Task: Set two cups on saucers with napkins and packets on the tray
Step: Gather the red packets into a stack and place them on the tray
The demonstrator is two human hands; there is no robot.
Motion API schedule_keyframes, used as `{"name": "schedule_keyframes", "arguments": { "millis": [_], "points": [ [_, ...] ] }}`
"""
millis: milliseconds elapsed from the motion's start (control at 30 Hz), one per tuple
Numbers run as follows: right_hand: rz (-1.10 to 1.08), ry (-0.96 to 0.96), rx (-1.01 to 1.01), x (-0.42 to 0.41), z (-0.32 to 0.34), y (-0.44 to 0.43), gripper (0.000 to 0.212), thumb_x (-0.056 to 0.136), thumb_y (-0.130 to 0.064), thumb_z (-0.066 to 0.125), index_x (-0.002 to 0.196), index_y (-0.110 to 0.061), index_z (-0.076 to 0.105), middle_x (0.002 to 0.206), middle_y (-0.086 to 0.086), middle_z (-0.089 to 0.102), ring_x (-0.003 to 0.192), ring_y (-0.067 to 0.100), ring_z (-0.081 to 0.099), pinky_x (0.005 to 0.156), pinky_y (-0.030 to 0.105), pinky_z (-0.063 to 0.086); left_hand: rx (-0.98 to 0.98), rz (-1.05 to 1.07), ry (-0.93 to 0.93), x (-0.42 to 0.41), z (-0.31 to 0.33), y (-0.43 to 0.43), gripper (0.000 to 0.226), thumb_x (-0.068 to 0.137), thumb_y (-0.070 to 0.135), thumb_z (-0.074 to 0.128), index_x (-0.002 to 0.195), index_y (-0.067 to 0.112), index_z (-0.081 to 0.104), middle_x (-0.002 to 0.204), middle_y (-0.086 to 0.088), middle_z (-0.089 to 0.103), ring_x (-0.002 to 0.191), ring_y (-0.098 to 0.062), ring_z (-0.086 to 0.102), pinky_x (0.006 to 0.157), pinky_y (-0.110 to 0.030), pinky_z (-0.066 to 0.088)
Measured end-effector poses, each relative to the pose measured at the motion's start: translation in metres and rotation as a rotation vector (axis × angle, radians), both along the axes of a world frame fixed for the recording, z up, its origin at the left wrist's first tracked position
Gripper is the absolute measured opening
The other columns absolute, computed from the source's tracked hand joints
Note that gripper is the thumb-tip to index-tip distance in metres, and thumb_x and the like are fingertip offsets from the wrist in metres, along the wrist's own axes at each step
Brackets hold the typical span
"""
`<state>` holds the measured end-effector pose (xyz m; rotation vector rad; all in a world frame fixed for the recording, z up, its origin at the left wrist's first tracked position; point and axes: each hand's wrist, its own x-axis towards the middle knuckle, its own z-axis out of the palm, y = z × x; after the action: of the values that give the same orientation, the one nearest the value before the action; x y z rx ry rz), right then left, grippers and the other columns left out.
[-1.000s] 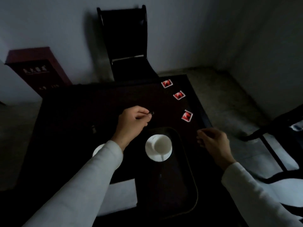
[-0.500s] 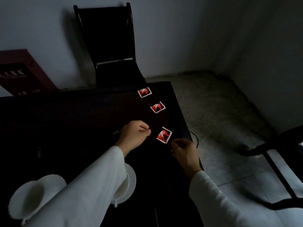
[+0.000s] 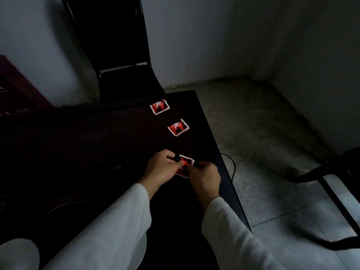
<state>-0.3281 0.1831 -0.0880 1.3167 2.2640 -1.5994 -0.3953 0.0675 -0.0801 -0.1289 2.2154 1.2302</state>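
Observation:
Three red-and-white packets lie in a row near the right edge of the dark table (image 3: 78,145). The far packet (image 3: 159,106) and the middle packet (image 3: 178,127) lie flat and untouched. The near packet (image 3: 186,162) sits tilted between my hands. My left hand (image 3: 160,171) pinches its left edge, and my right hand (image 3: 205,178) has its fingertips closed on its middle from the right. A white cup (image 3: 17,254) shows at the bottom left corner, partly cut off by the frame. The tray and saucers are lost in the dark under my sleeves.
A black chair (image 3: 120,55) stands behind the table's far edge. A dark red box (image 3: 13,90) is at the left against the wall. The table's right edge drops to a tiled floor with a thin cable (image 3: 232,168). Another black chair frame (image 3: 339,184) stands at the right.
The view has swung right, away from the cup and saucer. Both hands have moved onto the near packet and closed on it; half a second ago it lay free between them.

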Motion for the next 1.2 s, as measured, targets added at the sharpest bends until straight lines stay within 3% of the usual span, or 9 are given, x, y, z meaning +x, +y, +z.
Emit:
{"name": "schedule_keyframes", "arguments": {
  "millis": [267, 367, 467, 633, 733, 867, 967, 1067, 1200],
  "points": [
    [-0.038, 0.132, -0.369, -0.024, -0.008, -0.004, 0.010, 0.087, -0.009, 0.076, 0.096, -0.006, 0.078, 0.090, 0.019, 0.078, 0.089, 0.035, 0.076, 0.086, 0.049, 0.062, 0.138, 0.126, -0.136, -0.027, -0.006, -0.024, 0.034, 0.081, 0.026, 0.081, 0.113, 0.024, 0.069, 0.105, -0.001, 0.072, 0.094, -0.017, 0.071, 0.071, -0.028, 0.056],
    [-0.078, 0.222, -0.597, -0.031, 0.001, -0.012, 0.014, 0.092, 0.000, 0.067, 0.104, 0.004, 0.073, 0.089, 0.017, 0.078, 0.072, 0.023, 0.076, 0.064, 0.030, 0.063, 0.242, 0.169, -0.149, -0.034, 0.001, -0.040, 0.019, 0.082, 0.022, 0.081, 0.098, 0.024, 0.072, 0.088, 0.001, 0.078, 0.077, -0.009, 0.076, 0.066, -0.025, 0.060],
    [-0.011, 0.252, -0.629, -0.040, 0.007, -0.021, 0.014, 0.094, 0.002, 0.064, 0.105, 0.004, 0.073, 0.092, 0.018, 0.077, 0.077, 0.023, 0.074, 0.069, 0.029, 0.061, 0.379, 0.191, -0.176, -0.037, 0.009, -0.055, 0.018, 0.086, 0.015, 0.077, 0.104, 0.014, 0.073, 0.085, -0.004, 0.080, 0.077, -0.012, 0.077, 0.066, -0.026, 0.062],
    [0.155, 0.310, -0.569, -0.060, 0.014, -0.026, 0.015, 0.095, -0.002, 0.064, 0.097, -0.010, 0.076, 0.090, 0.007, 0.080, 0.080, 0.018, 0.078, 0.068, 0.024, 0.062, 0.436, 0.204, -0.158, -0.050, 0.016, -0.072, 0.024, 0.088, 0.009, 0.074, 0.112, 0.010, 0.069, 0.097, -0.011, 0.079, 0.089, -0.023, 0.077, 0.077, -0.034, 0.063],
    [0.229, 0.330, -0.439, -0.067, 0.013, -0.026, 0.012, 0.096, -0.012, 0.066, 0.099, -0.014, 0.078, 0.095, 0.005, 0.080, 0.085, 0.018, 0.078, 0.071, 0.026, 0.062, 0.469, 0.231, -0.130, -0.054, 0.020, -0.074, 0.025, 0.087, 0.006, 0.074, 0.112, 0.008, 0.068, 0.096, -0.013, 0.079, 0.086, -0.023, 0.078, 0.068, -0.030, 0.062],
    [0.232, 0.241, 0.076, -0.088, -0.001, -0.016, 0.026, 0.094, -0.030, 0.070, 0.115, -0.015, 0.073, 0.096, 0.002, 0.079, 0.084, 0.017, 0.077, 0.080, 0.036, 0.063, 0.551, 0.294, -0.115, -0.060, 0.023, -0.082, 0.025, 0.086, 0.005, 0.075, 0.110, 0.006, 0.070, 0.098, -0.013, 0.079, 0.085, -0.022, 0.078, 0.063, -0.025, 0.061],
    [0.196, 0.125, 0.373, -0.107, -0.006, -0.004, 0.051, 0.091, -0.034, 0.072, 0.132, -0.007, 0.058, 0.114, 0.011, 0.075, 0.112, 0.030, 0.067, 0.098, 0.039, 0.050, 0.612, 0.336, -0.115, -0.063, 0.026, -0.089, 0.026, 0.086, 0.006, 0.075, 0.111, 0.005, 0.070, 0.102, -0.016, 0.077, 0.087, -0.023, 0.077, 0.064, -0.026, 0.061],
    [0.194, 0.023, 0.369, -0.126, -0.009, -0.001, 0.070, 0.089, -0.040, 0.072, 0.142, -0.003, 0.045, 0.132, 0.021, 0.064, 0.128, 0.039, 0.055, 0.104, 0.042, 0.043, 0.641, 0.355, -0.094, -0.066, 0.028, -0.096, 0.020, 0.087, 0.005, 0.074, 0.106, 0.006, 0.071, 0.098, -0.014, 0.079, 0.085, -0.023, 0.078, 0.064, -0.027, 0.061],
    [0.151, 0.026, 0.351, -0.136, -0.011, -0.005, 0.065, 0.087, -0.038, 0.074, 0.138, -0.008, 0.049, 0.132, 0.021, 0.062, 0.126, 0.039, 0.055, 0.104, 0.045, 0.044, 0.649, 0.372, -0.076, -0.070, 0.029, -0.105, 0.020, 0.087, 0.004, 0.074, 0.106, 0.007, 0.071, 0.096, -0.012, 0.079, 0.087, -0.024, 0.078, 0.066, -0.029, 0.062]
  ]
}}
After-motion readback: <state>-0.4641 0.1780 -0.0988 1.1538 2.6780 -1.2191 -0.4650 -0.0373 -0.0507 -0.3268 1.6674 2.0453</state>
